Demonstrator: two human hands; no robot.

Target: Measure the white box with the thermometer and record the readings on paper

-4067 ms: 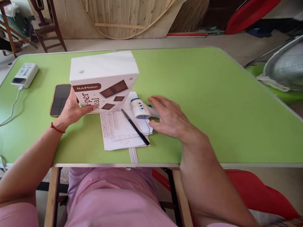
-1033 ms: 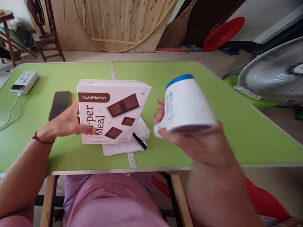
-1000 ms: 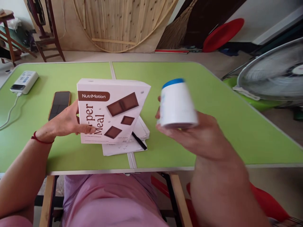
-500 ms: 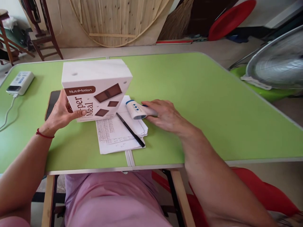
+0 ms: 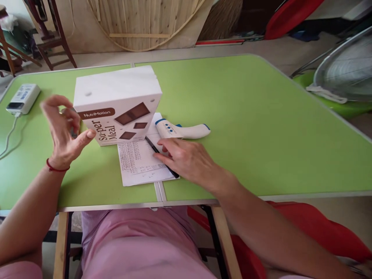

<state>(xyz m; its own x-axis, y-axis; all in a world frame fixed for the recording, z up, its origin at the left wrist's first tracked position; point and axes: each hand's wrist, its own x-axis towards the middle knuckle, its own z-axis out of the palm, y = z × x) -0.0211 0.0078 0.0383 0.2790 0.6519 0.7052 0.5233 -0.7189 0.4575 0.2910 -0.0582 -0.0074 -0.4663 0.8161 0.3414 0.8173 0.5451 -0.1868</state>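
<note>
A white NutriMotion Super Meal box (image 5: 122,110) stands upright on the green table, brown pieces printed on its front. At its left side is my left hand (image 5: 65,131), slightly blurred, fingers spread and curved, the thumb near the front edge; it holds nothing. My right hand (image 5: 188,159) hovers over the black pen (image 5: 152,145), thumb and forefinger parted on either side of it. Under the pen lie sheets of paper (image 5: 139,170) with handwriting. Just beyond that hand, a white and blue infrared thermometer (image 5: 186,131) rests on its side, partly over the paper.
A white power adapter (image 5: 24,99) with a cable sits at the table's left. Beyond the far edge are a wooden chair (image 5: 54,42) and a round wooden panel (image 5: 142,23). A large metal basin (image 5: 345,66) stands at the right.
My left hand has let go of the box, which now stands on the table. My right hand has put down the thermometer and moved left and nearer to me, to the pen.
</note>
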